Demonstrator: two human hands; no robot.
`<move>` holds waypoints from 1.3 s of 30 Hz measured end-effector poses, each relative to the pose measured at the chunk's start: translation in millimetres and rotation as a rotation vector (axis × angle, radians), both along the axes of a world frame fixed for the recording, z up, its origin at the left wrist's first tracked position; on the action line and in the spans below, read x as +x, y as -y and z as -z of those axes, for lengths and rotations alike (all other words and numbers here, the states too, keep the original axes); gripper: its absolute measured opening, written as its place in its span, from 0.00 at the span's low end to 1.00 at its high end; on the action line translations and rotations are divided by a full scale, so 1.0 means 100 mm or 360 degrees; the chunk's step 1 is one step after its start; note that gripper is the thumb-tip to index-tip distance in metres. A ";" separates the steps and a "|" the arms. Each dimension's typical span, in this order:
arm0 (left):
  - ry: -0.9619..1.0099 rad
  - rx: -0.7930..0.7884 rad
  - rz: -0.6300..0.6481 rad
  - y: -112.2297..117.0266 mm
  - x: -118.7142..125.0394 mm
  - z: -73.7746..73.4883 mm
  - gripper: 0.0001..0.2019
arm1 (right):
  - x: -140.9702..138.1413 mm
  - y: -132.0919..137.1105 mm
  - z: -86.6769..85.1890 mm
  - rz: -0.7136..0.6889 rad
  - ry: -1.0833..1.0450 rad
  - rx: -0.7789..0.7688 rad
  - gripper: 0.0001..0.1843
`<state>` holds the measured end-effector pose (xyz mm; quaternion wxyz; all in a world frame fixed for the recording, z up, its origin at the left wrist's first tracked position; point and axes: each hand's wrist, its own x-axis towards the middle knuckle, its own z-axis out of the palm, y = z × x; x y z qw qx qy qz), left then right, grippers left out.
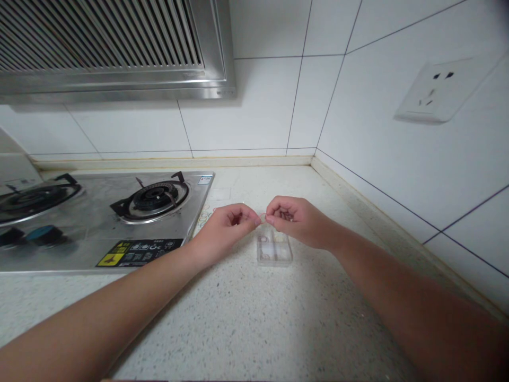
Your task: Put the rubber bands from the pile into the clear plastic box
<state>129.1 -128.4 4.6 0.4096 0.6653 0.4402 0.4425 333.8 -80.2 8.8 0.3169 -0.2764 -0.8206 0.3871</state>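
Note:
My left hand [228, 225] and my right hand [300, 220] meet above the counter, thumbs pressed to fingertips in a pinch. Their tips nearly touch. Whatever thin, small thing lies between them is too fine to make out. Just below the fingertips stands a small clear plastic compartment box [274, 253], partly hidden by my hands. A few small ring-shaped items show faintly inside it. Several thin coloured rings [204, 215] lie on the counter behind my left wrist, partly covered by it.
A gas stove [91, 212] with black burners occupies the left of the speckled counter [238, 318]. A clear flat piece [220, 194], perhaps a lid, lies behind my left hand. The range hood [119, 85] hangs above; a wall socket [435, 90] is at right.

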 end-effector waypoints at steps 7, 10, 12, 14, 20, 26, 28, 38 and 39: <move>0.0037 -0.0036 0.0008 0.00 0.00 0.00 0.11 | 0.01 0.00 -0.02 0.0014 -0.0001 0.0011 0.10; 0.0047 -0.0040 0.0014 0.00 0.00 0.00 0.10 | 0.01 0.01 -0.02 0.0007 -0.0011 0.0017 0.10; 0.0042 -0.0054 0.0022 0.00 0.00 -0.01 0.11 | 0.01 0.01 -0.03 0.0011 -0.0018 0.0023 0.09; 0.0035 -0.0075 0.0032 0.01 0.00 -0.01 0.11 | 0.01 0.01 -0.02 0.0016 -0.0030 0.0021 0.09; 0.0068 -0.0149 0.0046 0.01 0.01 -0.02 0.11 | 0.01 0.00 -0.01 -0.0090 -0.0089 0.0024 0.10; 0.0053 -0.0204 0.0078 0.03 0.02 -0.03 0.12 | 0.01 0.02 -0.02 -0.0135 -0.0050 0.0024 0.11; 0.0039 -0.0232 0.0101 0.03 0.02 -0.04 0.12 | 0.00 0.02 -0.02 -0.0117 -0.0067 0.0027 0.10; 0.0023 -0.0269 0.0146 0.04 0.03 -0.04 0.12 | -0.01 0.03 -0.04 -0.0121 -0.0097 0.0007 0.09; 0.0027 -0.0273 0.0151 0.04 0.02 -0.03 0.12 | -0.01 0.03 -0.04 -0.0119 -0.0089 0.0012 0.09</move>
